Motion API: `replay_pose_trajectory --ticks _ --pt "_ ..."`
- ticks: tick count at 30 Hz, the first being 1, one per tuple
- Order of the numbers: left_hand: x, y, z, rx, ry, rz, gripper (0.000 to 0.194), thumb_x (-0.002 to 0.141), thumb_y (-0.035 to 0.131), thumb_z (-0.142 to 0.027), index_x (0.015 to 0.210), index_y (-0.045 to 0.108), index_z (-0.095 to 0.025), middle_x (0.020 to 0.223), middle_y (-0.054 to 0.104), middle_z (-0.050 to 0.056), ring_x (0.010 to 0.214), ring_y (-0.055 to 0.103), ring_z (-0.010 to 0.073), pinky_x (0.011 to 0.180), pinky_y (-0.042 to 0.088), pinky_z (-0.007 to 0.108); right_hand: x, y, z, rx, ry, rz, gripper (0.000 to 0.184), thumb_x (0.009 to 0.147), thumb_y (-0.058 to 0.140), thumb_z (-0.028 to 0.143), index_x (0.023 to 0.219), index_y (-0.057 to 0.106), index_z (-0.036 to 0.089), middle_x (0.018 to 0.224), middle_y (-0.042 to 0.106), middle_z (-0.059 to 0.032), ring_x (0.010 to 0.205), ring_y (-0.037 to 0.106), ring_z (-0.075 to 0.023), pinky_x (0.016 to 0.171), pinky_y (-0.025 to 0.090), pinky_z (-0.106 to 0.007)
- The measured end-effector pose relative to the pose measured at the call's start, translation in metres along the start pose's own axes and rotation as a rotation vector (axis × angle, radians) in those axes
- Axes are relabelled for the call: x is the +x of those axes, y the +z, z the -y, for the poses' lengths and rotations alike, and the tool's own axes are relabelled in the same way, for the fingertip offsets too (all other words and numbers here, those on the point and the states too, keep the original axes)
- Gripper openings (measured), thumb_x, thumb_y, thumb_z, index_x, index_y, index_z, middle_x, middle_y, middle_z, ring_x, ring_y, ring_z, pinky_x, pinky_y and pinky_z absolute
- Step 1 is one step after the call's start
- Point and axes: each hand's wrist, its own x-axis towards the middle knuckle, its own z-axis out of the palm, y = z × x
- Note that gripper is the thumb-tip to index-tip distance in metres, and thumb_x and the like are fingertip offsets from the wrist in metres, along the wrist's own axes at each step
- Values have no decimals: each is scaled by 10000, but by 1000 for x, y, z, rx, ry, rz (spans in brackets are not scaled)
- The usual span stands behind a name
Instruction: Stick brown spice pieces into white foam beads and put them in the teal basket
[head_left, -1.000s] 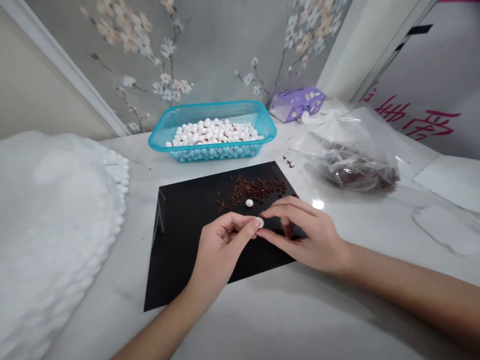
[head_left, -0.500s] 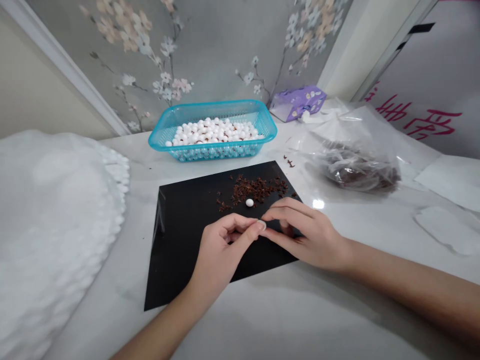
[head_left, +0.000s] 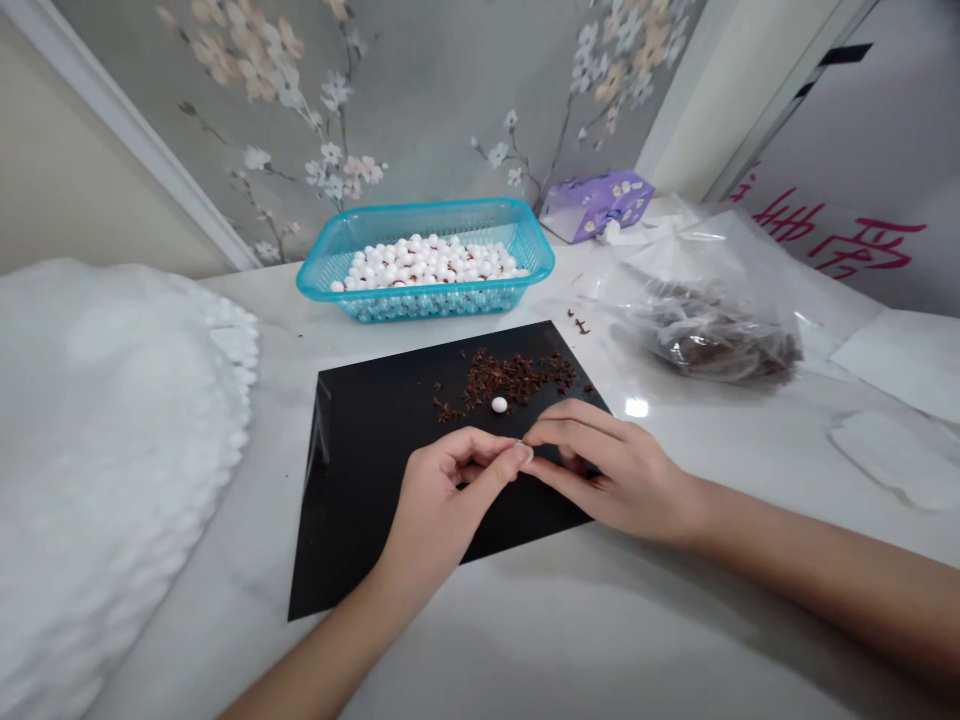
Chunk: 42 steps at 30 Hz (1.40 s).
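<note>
Over a black sheet (head_left: pixel 375 450), my left hand (head_left: pixel 454 490) and my right hand (head_left: pixel 619 465) meet at their fingertips. Thumb and index finger of the left are pinched, with a small pale edge at the tip that could be a nail or a white piece. The right thumb and fingers close on the same spot; what lies between is mostly hidden. Just beyond the fingertips one white ball (head_left: pixel 499 405) rests on the sheet. Behind it spreads a loose heap of small dark brown pieces (head_left: pixel 510 378).
A blue plastic basket (head_left: pixel 315 285) at the back contains many white balls with brown bits. To the left lies a big white bag of balls (head_left: pixel 112 450). At right are a clear bag (head_left: pixel 720 330) of brown pieces and a purple tissue pack (head_left: pixel 607 203).
Hardly anything differs. Both hands stay in place at the same pinch, with only a slight shift of the fingers.
</note>
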Motion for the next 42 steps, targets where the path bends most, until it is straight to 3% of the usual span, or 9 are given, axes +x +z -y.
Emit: replay_pose_trajectory --ticks 5,9,14,18,23,29,42 --pt "1 0 0 -3 5 6 99 757 651 -295 738 681 -202 717 674 -25 692 594 87 634 464 162 -1 3 -2 11 3 -45 59 844 540 140 899 537 161 824 550 -32 511 437 -53 473 424 -182" --pt "4 3 2 -11 26 -23 110 786 618 -296 784 667 -198 776 676 -17 760 607 94 688 474 166 -1 5 -3 50 132 -21 102 824 573 180 913 527 170 863 542 -18 470 398 -32 453 412 -178" --pt "4 4 3 -42 47 -237 99 786 619 -290 825 622 -199 840 651 -24 815 598 83 751 474 161 2 3 -3 -31 290 132 344 762 630 241 1073 498 179 997 541 -55 542 476 -71 479 438 -215" --pt "4 3 1 -72 17 -321 173 786 615 -306 911 568 -196 841 637 -16 794 601 91 746 485 188 4 -5 -4 -71 245 308 385 775 584 248 1141 490 174 1096 519 -86 691 576 -132 554 486 -259" --pt "3 3 2 -49 2 -295 179 795 599 -329 898 558 -188 840 629 -2 786 594 102 754 482 214 6 -15 -11 -45 132 469 301 854 447 172 1142 528 203 1075 533 -71 736 599 -134 641 500 -277" --pt "3 3 2 -45 15 -266 165 791 599 -333 865 557 -191 833 621 -4 778 581 101 736 475 209 6 -11 -17 -23 117 431 195 900 433 231 1044 552 178 1014 561 -78 741 603 -131 636 499 -258" --pt "3 3 3 -1 20 -235 150 801 591 -323 870 543 -199 823 600 -15 783 585 104 743 468 215 7 -12 -15 -59 107 423 204 929 355 234 1067 492 172 1047 535 -96 810 612 -162 684 514 -298"
